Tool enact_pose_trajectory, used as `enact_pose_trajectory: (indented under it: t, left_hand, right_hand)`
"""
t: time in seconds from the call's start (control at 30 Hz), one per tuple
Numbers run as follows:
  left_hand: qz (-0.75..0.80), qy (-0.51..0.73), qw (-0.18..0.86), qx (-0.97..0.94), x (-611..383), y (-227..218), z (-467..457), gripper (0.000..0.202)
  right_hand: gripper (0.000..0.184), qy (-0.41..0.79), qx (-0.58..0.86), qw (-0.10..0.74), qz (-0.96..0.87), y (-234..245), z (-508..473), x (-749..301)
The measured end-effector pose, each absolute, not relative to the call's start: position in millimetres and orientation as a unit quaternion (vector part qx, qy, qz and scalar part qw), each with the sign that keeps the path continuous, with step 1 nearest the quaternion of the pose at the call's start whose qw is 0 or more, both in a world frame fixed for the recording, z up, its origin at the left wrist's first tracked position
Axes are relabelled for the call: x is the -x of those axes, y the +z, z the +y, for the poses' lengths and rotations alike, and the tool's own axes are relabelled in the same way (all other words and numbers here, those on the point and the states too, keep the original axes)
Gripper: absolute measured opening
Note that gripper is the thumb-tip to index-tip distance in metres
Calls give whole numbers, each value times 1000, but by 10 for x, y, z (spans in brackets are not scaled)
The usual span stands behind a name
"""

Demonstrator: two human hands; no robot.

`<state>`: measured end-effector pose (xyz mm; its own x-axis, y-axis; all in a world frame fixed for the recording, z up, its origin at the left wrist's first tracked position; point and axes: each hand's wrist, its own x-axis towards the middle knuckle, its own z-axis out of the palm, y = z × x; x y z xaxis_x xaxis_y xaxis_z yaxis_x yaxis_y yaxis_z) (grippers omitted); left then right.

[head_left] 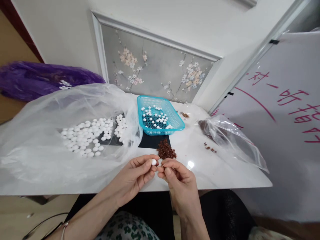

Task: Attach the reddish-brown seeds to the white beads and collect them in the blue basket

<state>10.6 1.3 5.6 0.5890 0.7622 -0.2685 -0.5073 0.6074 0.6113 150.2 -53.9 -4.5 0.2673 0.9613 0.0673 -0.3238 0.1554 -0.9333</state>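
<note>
Between the thumb and fingers of my left hand (136,175) is a small white ball (153,162). My right hand (181,180) is close beside it, thumb and fingertips pinched near the ball; a tiny brownish piece seems to show at the fingertips, too small to name. Just beyond both hands lies a heap of small reddish-brown pieces (166,149) on the white table. Behind the heap stands a blue plastic basket (177,126) with many white balls scattered in it. To the left, a large clear plastic bag (62,106) holds many more white balls (85,136).
A purple bag (32,80) is at the far left. On the right, a clear bag with brown contents (225,136) lies near a few loose brown pieces (210,147). A whiteboard (282,143) stands along the table's right side, and a framed floral panel (155,60) is behind.
</note>
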Motion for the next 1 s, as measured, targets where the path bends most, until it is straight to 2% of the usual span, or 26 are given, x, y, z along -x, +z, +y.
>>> enact_pose_trajectory:
  t: [0.23, 0.67, 1.0]
  left_hand:
    - [246, 363, 867, -236, -94, 46, 3, 12]
    - [210, 363, 871, -256, -100, 73, -21, 15]
    - [250, 366, 859, -258, -99, 51, -18, 13]
  right_hand:
    - [6, 500, 398, 680, -359, -22, -529, -1459]
    - [11, 356, 499, 624, -485, 99, -554, -1287]
    - [10, 261, 527, 595, -548, 78, -593, -1275]
